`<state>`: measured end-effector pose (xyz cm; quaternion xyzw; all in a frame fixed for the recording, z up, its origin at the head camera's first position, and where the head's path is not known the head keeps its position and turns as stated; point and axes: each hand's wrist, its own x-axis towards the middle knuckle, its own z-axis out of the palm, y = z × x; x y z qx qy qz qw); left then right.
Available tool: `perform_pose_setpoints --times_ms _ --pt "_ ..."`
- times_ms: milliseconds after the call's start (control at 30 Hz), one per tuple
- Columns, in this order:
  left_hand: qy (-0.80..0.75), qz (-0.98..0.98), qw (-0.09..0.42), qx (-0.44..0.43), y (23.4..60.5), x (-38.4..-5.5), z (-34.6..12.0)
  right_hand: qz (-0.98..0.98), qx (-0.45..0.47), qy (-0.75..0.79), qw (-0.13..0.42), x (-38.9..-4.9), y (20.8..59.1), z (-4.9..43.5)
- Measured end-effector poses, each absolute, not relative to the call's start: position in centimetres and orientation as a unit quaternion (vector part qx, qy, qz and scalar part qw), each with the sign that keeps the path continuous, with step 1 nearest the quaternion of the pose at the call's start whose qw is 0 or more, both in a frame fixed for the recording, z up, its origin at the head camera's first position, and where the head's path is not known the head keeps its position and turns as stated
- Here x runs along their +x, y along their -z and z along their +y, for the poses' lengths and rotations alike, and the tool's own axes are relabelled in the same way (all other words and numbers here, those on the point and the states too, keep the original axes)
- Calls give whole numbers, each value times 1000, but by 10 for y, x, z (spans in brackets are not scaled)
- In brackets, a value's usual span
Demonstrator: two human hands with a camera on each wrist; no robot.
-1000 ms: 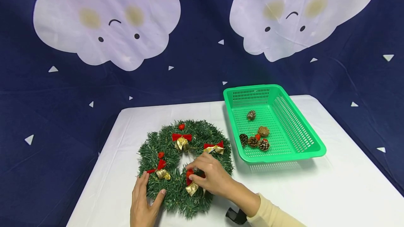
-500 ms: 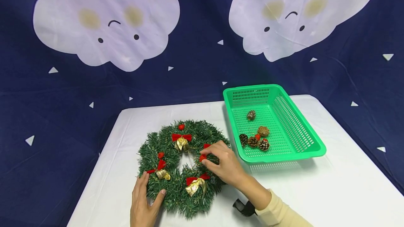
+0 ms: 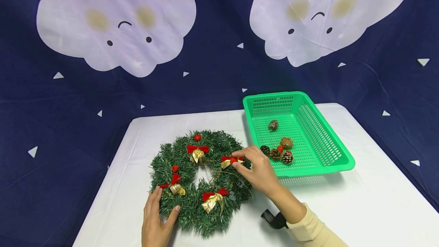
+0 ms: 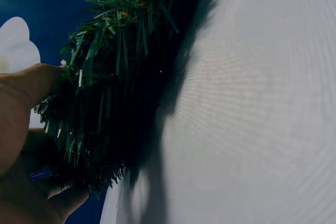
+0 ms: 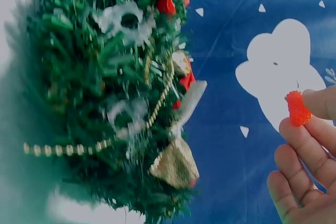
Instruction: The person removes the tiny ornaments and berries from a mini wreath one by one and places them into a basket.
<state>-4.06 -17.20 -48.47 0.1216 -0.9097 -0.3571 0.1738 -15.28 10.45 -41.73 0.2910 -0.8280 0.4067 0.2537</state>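
A green tinsel wreath (image 3: pixel 192 216) with red-and-gold bows and red berries lies on the white table. My left hand (image 3: pixel 156 216) rests against its lower left edge, thumb and fingers spread; the left wrist view shows the thumb (image 4: pixel 39 82) touching the green strands. Between thumb and index finger my right hand (image 3: pixel 260 170) pinches a small red berry (image 5: pixel 299 109). In the head view this berry is in front of the right-hand bow (image 3: pixel 225 162); the right wrist view shows it apart from the wreath. A gold bead string (image 5: pixel 68 149) hangs across the strands.
A green plastic basket (image 3: pixel 317 170) stands at the back right. Several pine cones (image 3: pixel 287 158) and some red berries lie in it. A black object (image 3: pixel 274 219) is beside my right wrist. Behind the table hangs a dark blue cloth (image 3: pixel 216 68) with white clouds.
My right hand has moved up and to the right over the wreath with the berry, from the lower bow to the right-hand bow. The left hand has stayed in place.
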Motion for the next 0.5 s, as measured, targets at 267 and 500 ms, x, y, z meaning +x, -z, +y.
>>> perform_pose_setpoints --times_ms 267,500 --pt "359 -909 180 116 485 -41 -173 -835 254 -396 286 -158 414 119" --pt "360 -910 173 115 485 -41 -173 -844 220 -386 302 -164 412 135"
